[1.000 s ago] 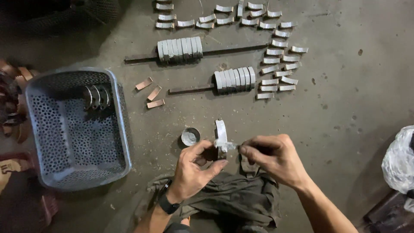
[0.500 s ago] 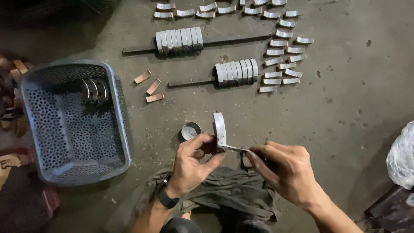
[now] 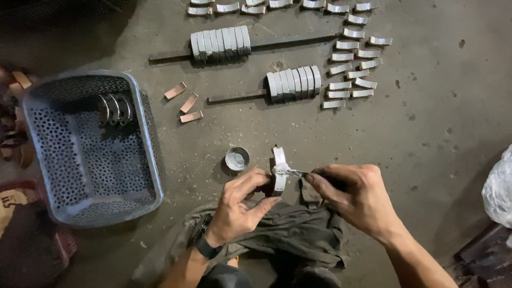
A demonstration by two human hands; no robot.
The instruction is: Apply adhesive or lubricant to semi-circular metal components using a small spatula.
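Observation:
My left hand [image 3: 241, 204] holds a curved grey metal piece [image 3: 278, 160] upright by its lower end, just above my knees. My right hand [image 3: 353, 195] pinches a small brush [image 3: 292, 172] whose grey-coated tip touches the piece's middle. A small round tin [image 3: 237, 158] of grey paste sits on the floor just left of the piece. A dark olive cloth [image 3: 288, 234] lies across my lap under both hands.
A grey perforated plastic basket [image 3: 149, 149] at left holds a few curved pieces [image 3: 114, 109]. Two rods [image 3: 234, 97] carry stacked grey pieces [image 3: 294, 82]; several more lie in rows [image 3: 352, 69] at top right. Three copper-coloured strips [image 3: 186, 104] lie between. A white bag [image 3: 500, 192] sits at right.
The view has shifted slightly down. My right hand has brought the brush tip against the curved piece, and my left hand has tilted the piece a little more upright.

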